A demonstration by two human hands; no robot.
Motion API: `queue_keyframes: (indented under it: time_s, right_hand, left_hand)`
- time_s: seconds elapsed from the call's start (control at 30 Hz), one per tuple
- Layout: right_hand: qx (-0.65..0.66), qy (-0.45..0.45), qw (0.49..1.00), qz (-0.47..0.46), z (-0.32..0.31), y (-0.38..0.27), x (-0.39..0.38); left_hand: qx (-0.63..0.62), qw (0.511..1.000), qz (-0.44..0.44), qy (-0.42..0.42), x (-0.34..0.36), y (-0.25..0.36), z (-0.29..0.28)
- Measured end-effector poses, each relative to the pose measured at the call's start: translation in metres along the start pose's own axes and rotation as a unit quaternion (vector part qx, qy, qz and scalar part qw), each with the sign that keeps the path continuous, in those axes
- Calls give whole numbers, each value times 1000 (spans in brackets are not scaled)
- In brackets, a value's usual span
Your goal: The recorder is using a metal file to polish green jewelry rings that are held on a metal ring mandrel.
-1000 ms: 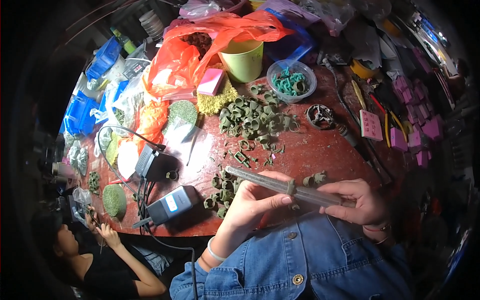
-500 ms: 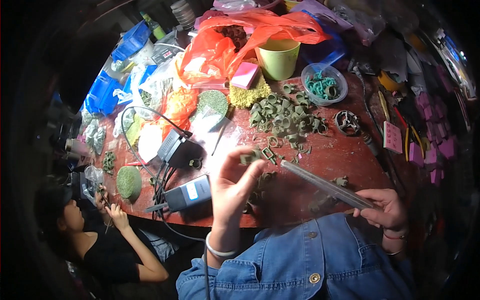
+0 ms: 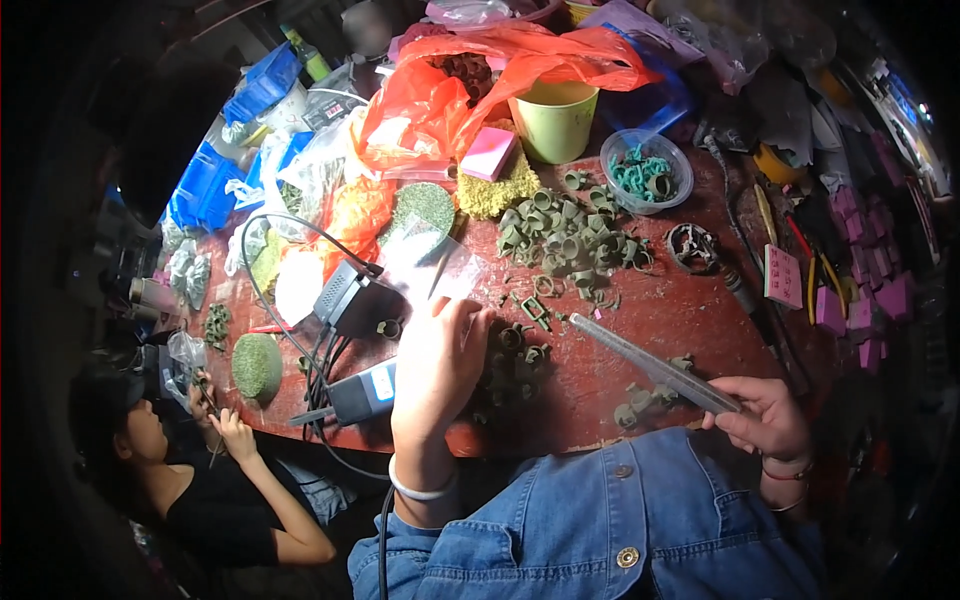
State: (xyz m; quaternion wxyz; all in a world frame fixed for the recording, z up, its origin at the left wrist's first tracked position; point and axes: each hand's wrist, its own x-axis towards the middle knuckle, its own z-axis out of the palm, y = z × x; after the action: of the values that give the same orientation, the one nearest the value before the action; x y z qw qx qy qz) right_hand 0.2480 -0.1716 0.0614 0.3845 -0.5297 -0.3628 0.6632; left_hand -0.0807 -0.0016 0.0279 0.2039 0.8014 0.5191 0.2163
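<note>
My right hand is closed round one end of a long flat grey file, whose other end points up and left over the red table. My left hand, back upward and fingers bent together, is over the table; whatever its fingertips hold is hidden. Just right of it lie several dark green rings. A small green square-framed piece rests above them, near the file's far end. More green pieces lie beneath the file, and a large heap of green rings spreads further back.
A black box with a lit screen and cables stand beside my left hand. Behind are a round green pad, a yellow-green cup, a clear tub and red bags. At left another person's hands work.
My left hand has moved left and turned its back upward; the green ring it pinched no longer shows. The file has shifted slightly in my right hand.
</note>
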Motion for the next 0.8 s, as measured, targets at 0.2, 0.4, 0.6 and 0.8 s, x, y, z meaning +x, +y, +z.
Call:
queue_keyframes:
  time_s: [0.2, 0.4, 0.6, 0.8]
  right_hand:
    - [15, 29, 999, -3, 1, 2, 1]
    - [21, 52, 998, -15, -2, 5, -1]
    - [26, 59, 998, -11, -2, 4, 1]
    - [46, 33, 998, -21, -5, 5, 3]
  left_hand:
    - [-32, 994, 95, 54, 34, 27, 23]
    - [25, 992, 118, 20, 54, 32, 46]
    - [-10, 995, 91, 26, 49, 30, 41]
    - [-396, 918, -28, -1, 20, 40, 28]
